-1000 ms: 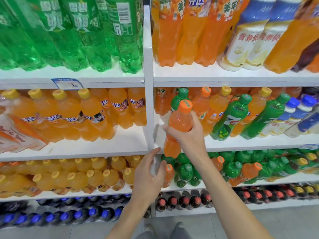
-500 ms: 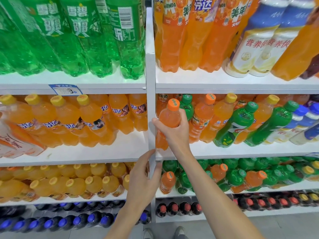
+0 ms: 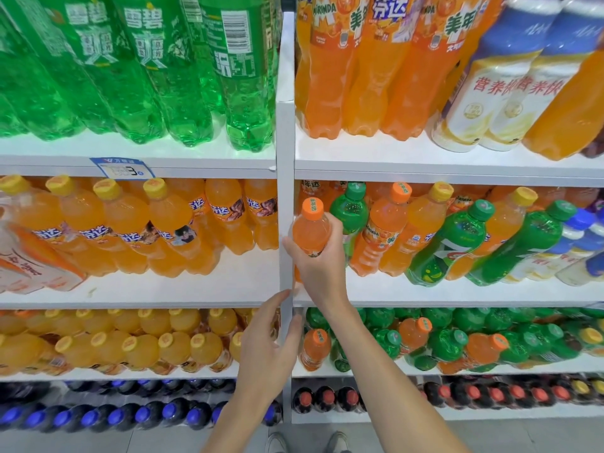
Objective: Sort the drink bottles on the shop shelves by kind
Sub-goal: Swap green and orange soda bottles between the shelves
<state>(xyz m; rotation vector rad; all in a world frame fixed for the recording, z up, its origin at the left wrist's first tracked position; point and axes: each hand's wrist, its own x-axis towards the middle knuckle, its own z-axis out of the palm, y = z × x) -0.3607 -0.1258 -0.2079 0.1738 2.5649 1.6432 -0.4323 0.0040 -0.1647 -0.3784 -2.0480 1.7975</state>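
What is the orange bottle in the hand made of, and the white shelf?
The orange bottle looks like clear glossy plastic: the drink shows through and light glints off it. The shelf is smooth, matte white, maybe painted metal or board; hard to tell.

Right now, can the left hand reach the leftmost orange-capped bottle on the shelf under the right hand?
Probably yes: the left hand is open, empty, close beside the orange-capped bottle, and nothing stands before it.

Right hand (image 3: 318, 266) grips orange bottle (image 3: 310, 230); left hand (image 3: 266, 348) loose, empty.
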